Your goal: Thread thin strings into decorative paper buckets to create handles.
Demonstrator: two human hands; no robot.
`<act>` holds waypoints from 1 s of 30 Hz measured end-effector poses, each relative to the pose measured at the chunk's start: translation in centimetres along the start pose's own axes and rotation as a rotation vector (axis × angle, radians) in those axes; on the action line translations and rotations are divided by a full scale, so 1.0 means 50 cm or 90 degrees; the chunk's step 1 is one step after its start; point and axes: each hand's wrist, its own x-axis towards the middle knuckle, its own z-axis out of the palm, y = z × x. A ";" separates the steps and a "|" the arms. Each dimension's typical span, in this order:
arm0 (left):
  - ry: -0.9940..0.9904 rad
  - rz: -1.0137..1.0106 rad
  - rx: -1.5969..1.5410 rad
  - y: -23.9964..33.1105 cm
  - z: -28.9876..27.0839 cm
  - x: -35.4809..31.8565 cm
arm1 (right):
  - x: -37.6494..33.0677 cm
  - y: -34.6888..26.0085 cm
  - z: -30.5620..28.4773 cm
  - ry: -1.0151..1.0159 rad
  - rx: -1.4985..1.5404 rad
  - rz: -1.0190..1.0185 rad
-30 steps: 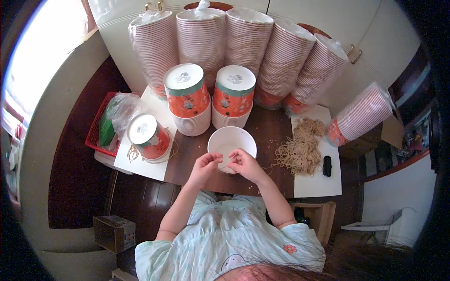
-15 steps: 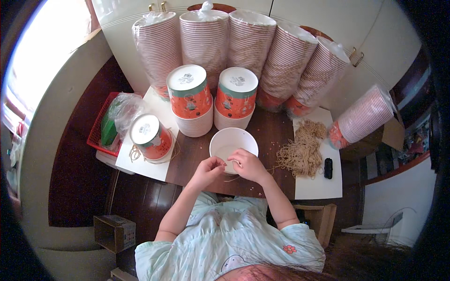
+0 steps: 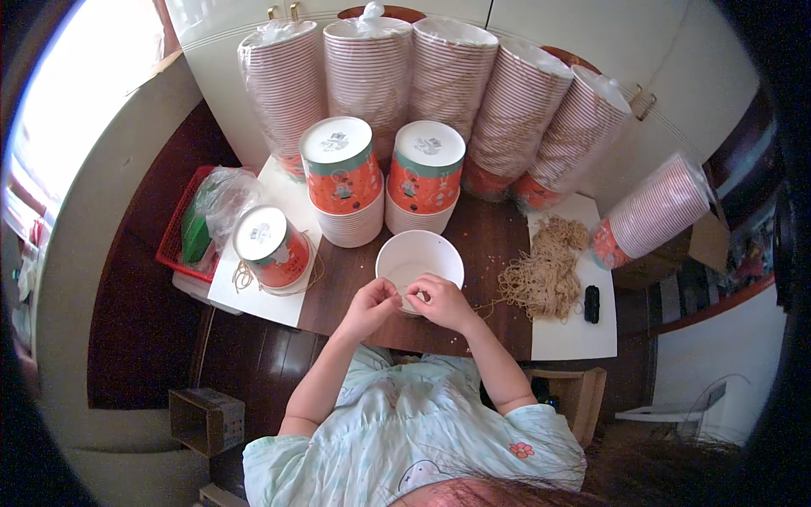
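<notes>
A white paper bucket (image 3: pixel 420 250) stands upright, its mouth facing up, near the table's front edge. My left hand (image 3: pixel 372 308) and my right hand (image 3: pixel 442 302) meet in front of its near rim, a small gap apart. Fingertips of both are pinched on thin tan cord, of which only a little shows between them. A strand of it trails from my right hand toward the tangled pile of tan cord (image 3: pixel 549 275) on the right. The fingers hide part of the bucket's near side.
Two upside-down stacks of orange-and-green paper buckets (image 3: pixel 340 182) stand behind. Another upturned bucket (image 3: pixel 274 249), ringed by cord, is at left. Tall bagged bucket stacks (image 3: pixel 367 80) line the back. A black object (image 3: pixel 591 304) lies right; a red basket (image 3: pixel 173 237) sits left.
My right hand has shifted slightly left and down, and my left hand slightly left. The white bucket has moved a touch left.
</notes>
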 end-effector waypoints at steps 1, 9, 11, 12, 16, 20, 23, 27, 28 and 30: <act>0.045 0.011 -0.010 -0.009 -0.002 0.002 | -0.001 -0.008 -0.003 0.002 -0.010 0.026; 0.078 0.001 -0.060 -0.001 -0.015 0.001 | -0.024 -0.020 0.025 0.019 -0.150 -0.105; 0.056 -0.007 -0.025 -0.004 -0.022 0.001 | -0.024 -0.026 0.026 0.000 -0.168 -0.102; 0.056 -0.007 -0.025 -0.002 -0.022 0.000 | -0.024 -0.028 0.026 -0.018 -0.186 -0.100; 0.043 -0.003 0.097 0.014 -0.024 -0.004 | -0.014 -0.007 0.034 0.078 -0.125 -0.040; 0.054 0.041 0.152 0.026 -0.013 -0.007 | -0.009 0.014 0.056 0.080 -0.108 -0.062; 0.085 0.001 0.174 0.021 -0.018 -0.005 | -0.010 0.014 0.064 0.130 -0.127 -0.050; 0.135 0.053 0.066 -0.013 -0.022 -0.011 | -0.010 0.010 0.061 0.093 -0.084 0.020; 0.163 0.047 0.209 -0.007 -0.023 -0.019 | -0.009 0.013 0.058 0.081 -0.037 0.056; 0.190 0.040 0.352 -0.002 -0.017 -0.034 | -0.006 0.013 0.054 0.073 -0.014 0.079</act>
